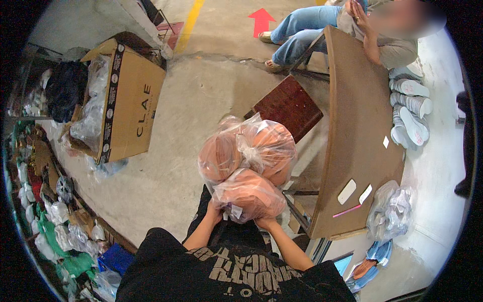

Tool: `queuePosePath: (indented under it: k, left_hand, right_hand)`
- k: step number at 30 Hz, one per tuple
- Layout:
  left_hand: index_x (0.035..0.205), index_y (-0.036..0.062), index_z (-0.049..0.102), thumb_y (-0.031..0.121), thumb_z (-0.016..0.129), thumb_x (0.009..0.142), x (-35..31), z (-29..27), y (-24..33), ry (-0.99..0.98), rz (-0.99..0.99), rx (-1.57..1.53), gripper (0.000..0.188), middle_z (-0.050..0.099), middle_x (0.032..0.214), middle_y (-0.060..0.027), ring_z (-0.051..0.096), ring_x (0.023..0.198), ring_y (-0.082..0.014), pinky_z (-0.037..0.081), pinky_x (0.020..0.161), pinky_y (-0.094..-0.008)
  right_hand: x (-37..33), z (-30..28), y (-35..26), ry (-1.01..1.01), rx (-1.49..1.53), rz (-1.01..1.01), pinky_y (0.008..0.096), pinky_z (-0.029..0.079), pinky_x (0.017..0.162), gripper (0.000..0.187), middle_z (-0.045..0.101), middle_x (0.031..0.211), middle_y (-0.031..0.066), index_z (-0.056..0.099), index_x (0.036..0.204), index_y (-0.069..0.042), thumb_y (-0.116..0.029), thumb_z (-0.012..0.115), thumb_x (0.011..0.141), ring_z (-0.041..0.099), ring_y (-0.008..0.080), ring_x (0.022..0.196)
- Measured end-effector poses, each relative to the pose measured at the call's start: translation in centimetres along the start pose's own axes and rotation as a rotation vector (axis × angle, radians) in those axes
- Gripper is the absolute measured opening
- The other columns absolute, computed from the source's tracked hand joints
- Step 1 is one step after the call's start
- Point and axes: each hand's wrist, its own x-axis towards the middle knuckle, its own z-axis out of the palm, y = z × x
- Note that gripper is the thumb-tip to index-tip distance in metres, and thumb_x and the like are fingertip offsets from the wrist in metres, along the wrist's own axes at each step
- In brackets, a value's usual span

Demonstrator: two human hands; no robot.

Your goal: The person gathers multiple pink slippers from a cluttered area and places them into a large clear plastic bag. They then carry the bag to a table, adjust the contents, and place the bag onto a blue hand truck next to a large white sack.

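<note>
Three clear plastic bags packed with stacked orange pieces, perhaps insoles, are bunched together in front of my body. The nearest bag (249, 195) rests between my two hands, and a small white label shows at its lower left. Behind it are the left bag (220, 157) and the right bag (274, 151), pressed against it. My left hand (215, 211) grips the near bag's left side, fingers partly hidden by it. At the lower right of the same bag is my right hand (266, 222), its fingers mostly tucked underneath.
A dark red wooden stool (289, 106) stands just beyond the bags. To the right runs a brown table (359, 131) with white cutouts and a pink pen; grey insoles (413, 113) are stacked behind it. A person sits at its far end. An open cardboard box (132, 103) stands left.
</note>
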Motion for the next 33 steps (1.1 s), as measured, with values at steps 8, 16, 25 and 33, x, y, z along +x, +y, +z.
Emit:
queuePosePath:
  k: [8,16,25,33]
  left_hand:
    - [0.128,0.0055,0.058,-0.001,0.061,0.091,0.6,0.3,-1.0,0.144,0.277,0.332,0.038,0.066,0.116,-0.0092,0.064,0.104,-0.0216,0.052,0.083,-0.0357]
    - [0.13,0.0057,0.061,0.01,0.072,0.088,-0.2,-0.4,-0.8,0.291,0.428,0.996,0.044,0.068,0.122,-0.0103,0.065,0.108,-0.0211,0.051,0.089,-0.0337]
    - [0.124,-0.0034,0.045,0.015,0.071,0.086,-1.7,0.2,-1.4,0.462,0.379,0.573,0.049,0.056,0.116,-0.0205,0.058,0.104,-0.0323,0.047,0.091,-0.0402]
    - [0.136,0.014,0.051,0.008,0.069,0.075,-12.7,13.8,5.0,-0.082,1.384,1.725,0.064,0.049,0.117,-0.0154,0.047,0.115,-0.036,0.034,0.104,-0.051]
  right_hand:
    - [2.4,-4.2,-0.7,-0.118,0.071,-0.133,0.0491,0.035,0.113,0.052,0.055,0.141,0.0144,0.057,0.136,-0.014,-0.039,0.056,0.091,0.046,0.0373,0.133]
    - [3.7,-1.5,1.3,0.154,-0.198,-0.137,0.048,0.025,0.12,0.058,0.043,0.154,0.0091,0.048,0.146,-0.02,-0.046,0.05,0.094,0.035,0.0332,0.143]
    - [1.3,-3.0,-0.7,-0.114,-0.326,0.087,0.0451,0.024,0.122,0.065,0.038,0.158,0.0083,0.042,0.15,-0.023,-0.036,0.054,0.088,0.029,0.0309,0.148]
    - [0.3,-4.8,-2.1,-0.126,-0.198,0.088,0.0431,0.028,0.12,0.089,0.031,0.161,0.0131,0.027,0.156,-0.018,-0.034,0.069,0.079,0.025,0.0357,0.149]
